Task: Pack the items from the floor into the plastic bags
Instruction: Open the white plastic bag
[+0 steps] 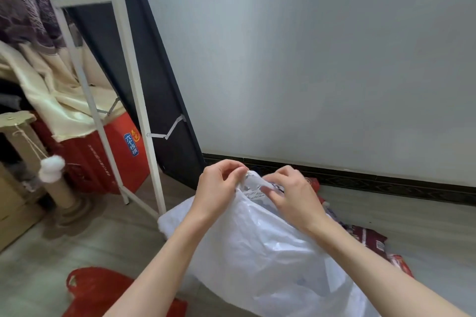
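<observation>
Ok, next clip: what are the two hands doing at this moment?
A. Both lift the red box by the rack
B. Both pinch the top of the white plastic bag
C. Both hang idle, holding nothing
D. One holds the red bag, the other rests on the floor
B: the left hand and right hand both pinch the gathered top of the white plastic bag, while the red bag lies untouched on the floor.

We're in a home, a lived-in room corner: wood-look floor [425,224] meeting a plain pale wall [309,59] with dark skirting [386,183], a folded bed frame [134,80] leaning there, patterned curtain [23,2], cream cloth [51,90], red gift box [121,157], and a cardboard cat scratching post [31,152] with dangling pompom [51,168].
</observation>
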